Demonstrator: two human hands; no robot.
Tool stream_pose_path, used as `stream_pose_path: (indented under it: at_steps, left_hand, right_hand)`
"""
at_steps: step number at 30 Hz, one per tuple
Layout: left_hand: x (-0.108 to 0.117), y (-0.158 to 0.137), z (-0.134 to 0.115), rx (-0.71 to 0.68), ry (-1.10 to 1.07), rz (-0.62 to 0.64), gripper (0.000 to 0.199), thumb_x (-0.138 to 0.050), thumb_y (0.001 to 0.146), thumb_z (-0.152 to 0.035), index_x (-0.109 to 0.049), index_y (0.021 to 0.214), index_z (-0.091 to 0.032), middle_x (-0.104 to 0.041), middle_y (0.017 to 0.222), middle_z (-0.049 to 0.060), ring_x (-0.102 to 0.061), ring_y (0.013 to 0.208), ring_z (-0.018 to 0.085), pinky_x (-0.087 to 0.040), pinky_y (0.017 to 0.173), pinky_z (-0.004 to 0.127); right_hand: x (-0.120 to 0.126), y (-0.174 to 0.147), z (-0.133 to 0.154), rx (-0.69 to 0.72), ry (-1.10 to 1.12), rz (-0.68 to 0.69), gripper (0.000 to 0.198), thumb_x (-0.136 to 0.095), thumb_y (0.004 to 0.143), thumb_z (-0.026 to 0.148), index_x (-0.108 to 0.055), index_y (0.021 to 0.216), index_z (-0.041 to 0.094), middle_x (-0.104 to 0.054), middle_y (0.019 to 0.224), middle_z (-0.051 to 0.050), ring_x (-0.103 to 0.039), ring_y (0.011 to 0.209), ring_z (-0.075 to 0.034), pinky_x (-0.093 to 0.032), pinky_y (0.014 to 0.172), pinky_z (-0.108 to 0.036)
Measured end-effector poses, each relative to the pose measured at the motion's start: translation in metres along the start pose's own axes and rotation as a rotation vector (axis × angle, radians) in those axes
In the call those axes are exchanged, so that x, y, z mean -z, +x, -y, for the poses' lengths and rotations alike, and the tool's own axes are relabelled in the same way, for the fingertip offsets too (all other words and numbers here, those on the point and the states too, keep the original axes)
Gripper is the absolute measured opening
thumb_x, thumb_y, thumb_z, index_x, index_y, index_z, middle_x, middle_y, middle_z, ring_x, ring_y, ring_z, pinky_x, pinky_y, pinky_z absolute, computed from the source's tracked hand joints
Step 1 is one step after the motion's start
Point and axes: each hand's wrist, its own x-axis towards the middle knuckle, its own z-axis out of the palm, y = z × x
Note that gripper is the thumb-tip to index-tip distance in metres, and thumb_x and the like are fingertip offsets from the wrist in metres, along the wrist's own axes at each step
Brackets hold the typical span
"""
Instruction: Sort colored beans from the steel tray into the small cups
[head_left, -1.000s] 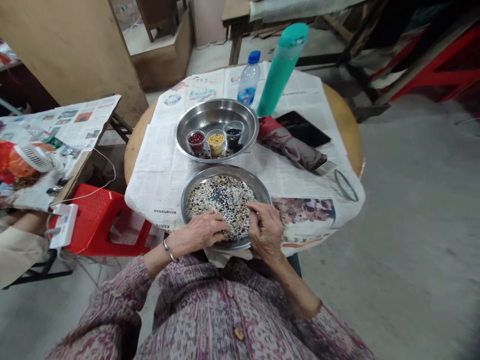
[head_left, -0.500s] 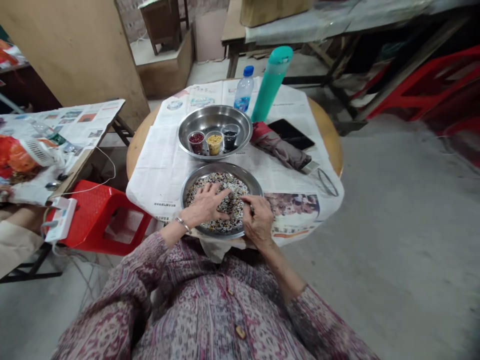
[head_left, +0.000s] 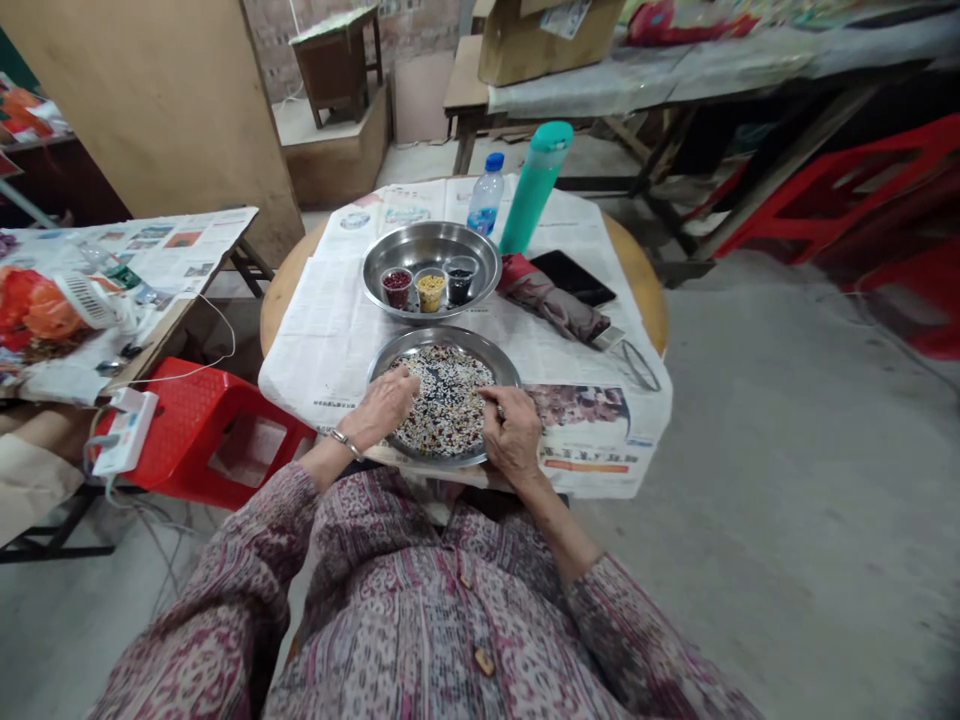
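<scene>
A round steel pan (head_left: 501, 357) sits close in front of me, its bottom covered with tiny mixed white, black, yellow and dark red pieces (head_left: 444, 395) that look like beads or grains. Over the pan's left side is my left hand (head_left: 386, 404), fingers curled together at the pieces; what they hold, if anything, is hidden. My right hand (head_left: 513, 428) rests at the right rim, thumb and finger pinched over the pieces on something too small to name. Behind, a steel basin (head_left: 397, 247) holds clear cups of red pieces (head_left: 397, 284), yellow pieces (head_left: 430, 291) and black pieces (head_left: 459, 283).
On the newspaper-covered round table (head_left: 296, 330) stand a plastic bottle (head_left: 486, 198) and a teal flask (head_left: 535, 190). A folded umbrella (head_left: 555, 302), a dark tablet-like object (head_left: 574, 277) and glasses (head_left: 637, 365) lie right. A red stool (head_left: 202, 425) stands left, below a power strip (head_left: 126, 432).
My left hand has drawn back left from the pan's middle, its spread fingers now curled. A dark patch of pan bottom shows there. My right hand stays pinched at the right rim. The view has shifted slightly.
</scene>
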Motion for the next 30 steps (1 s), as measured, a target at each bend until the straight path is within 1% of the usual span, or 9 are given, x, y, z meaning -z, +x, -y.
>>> stream_pose_path:
  at_steps: [4,9,13,15,18,21,23,27,30]
  left_hand:
    - [0.007,-0.016,-0.004,0.049,0.037,-0.073,0.021,-0.056,0.091,-0.019,-0.063,0.111,-0.019,-0.056,0.125,0.010,-0.050,0.115,0.027,-0.049,0.096,0.040]
    - [0.000,-0.011,-0.025,-0.009,0.000,0.027,0.080,-0.083,0.071,-0.048,-0.048,0.138,-0.024,-0.040,0.147,0.016,-0.041,0.128,0.040,-0.046,0.098,0.055]
    - [-0.017,0.006,-0.031,-0.100,-0.124,0.031,0.034,-0.066,0.088,-0.023,-0.062,0.121,-0.017,-0.058,0.121,0.013,-0.056,0.112,0.027,-0.049,0.096,0.041]
    - [-0.026,0.014,-0.033,-0.158,-0.214,0.020,0.024,-0.055,0.089,-0.010,-0.066,0.110,-0.013,-0.064,0.106,0.010,-0.061,0.102,0.022,-0.050,0.094,0.036]
    - [-0.035,0.024,-0.038,-0.225,-0.368,-0.044,0.024,-0.051,0.090,-0.006,-0.067,0.105,-0.014,-0.069,0.101,0.006,-0.065,0.098,0.019,-0.050,0.095,0.034]
    - [-0.034,0.030,-0.040,-0.293,-0.465,-0.108,0.027,-0.050,0.093,-0.010,-0.065,0.114,-0.016,-0.070,0.111,0.004,-0.064,0.107,0.018,-0.048,0.101,0.032]
    - [-0.029,0.032,-0.038,-0.364,-0.411,-0.092,0.031,-0.058,0.092,-0.015,-0.062,0.122,-0.018,-0.066,0.124,0.005,-0.059,0.119,0.020,-0.043,0.108,0.036]
    - [-0.023,0.038,-0.030,-0.442,-0.149,0.025,0.065,-0.079,0.079,-0.034,-0.051,0.138,-0.026,-0.045,0.151,0.010,-0.037,0.139,0.033,-0.035,0.113,0.055]
    - [-0.025,0.047,-0.031,-0.457,-0.052,0.056,0.059,-0.077,0.081,-0.035,-0.053,0.134,-0.024,-0.044,0.148,0.011,-0.038,0.136,0.033,-0.038,0.111,0.053]
  right_hand:
    - [0.000,0.000,-0.001,0.012,-0.011,-0.010,0.022,-0.049,0.087,0.013,-0.068,0.095,0.021,-0.072,0.092,-0.006,-0.063,0.089,-0.022,-0.048,0.086,-0.038]
    - [0.001,-0.001,0.001,0.009,-0.005,-0.019,0.021,-0.049,0.089,0.015,-0.069,0.093,0.021,-0.072,0.090,-0.005,-0.064,0.087,-0.021,-0.049,0.086,-0.039]
    - [0.003,-0.001,0.004,-0.034,0.054,-0.071,0.016,-0.052,0.088,0.019,-0.068,0.092,0.021,-0.072,0.090,-0.005,-0.065,0.088,-0.021,-0.051,0.086,-0.039]
    - [0.004,0.000,0.006,-0.033,0.087,-0.090,0.014,-0.053,0.088,0.020,-0.067,0.092,0.021,-0.071,0.090,-0.005,-0.065,0.089,-0.021,-0.052,0.085,-0.040]
    - [0.005,0.000,0.007,-0.019,0.125,-0.119,0.012,-0.055,0.088,0.021,-0.066,0.091,0.021,-0.071,0.090,-0.005,-0.065,0.088,-0.021,-0.052,0.085,-0.040]
    - [0.005,0.000,0.008,-0.029,0.134,-0.131,0.012,-0.054,0.089,0.021,-0.066,0.091,0.022,-0.071,0.090,-0.005,-0.065,0.089,-0.021,-0.053,0.086,-0.041]
    - [0.004,0.000,0.008,-0.037,0.133,-0.142,0.014,-0.053,0.090,0.020,-0.066,0.092,0.022,-0.071,0.091,-0.005,-0.065,0.089,-0.021,-0.053,0.087,-0.042]
    - [0.004,0.000,0.008,-0.054,0.133,-0.167,0.019,-0.050,0.091,0.018,-0.067,0.098,0.022,-0.071,0.095,-0.007,-0.065,0.092,-0.022,-0.053,0.088,-0.042]
    - [0.004,0.000,0.007,-0.048,0.133,-0.152,0.020,-0.049,0.092,0.019,-0.068,0.098,0.022,-0.071,0.095,-0.006,-0.065,0.092,-0.022,-0.053,0.087,-0.042]
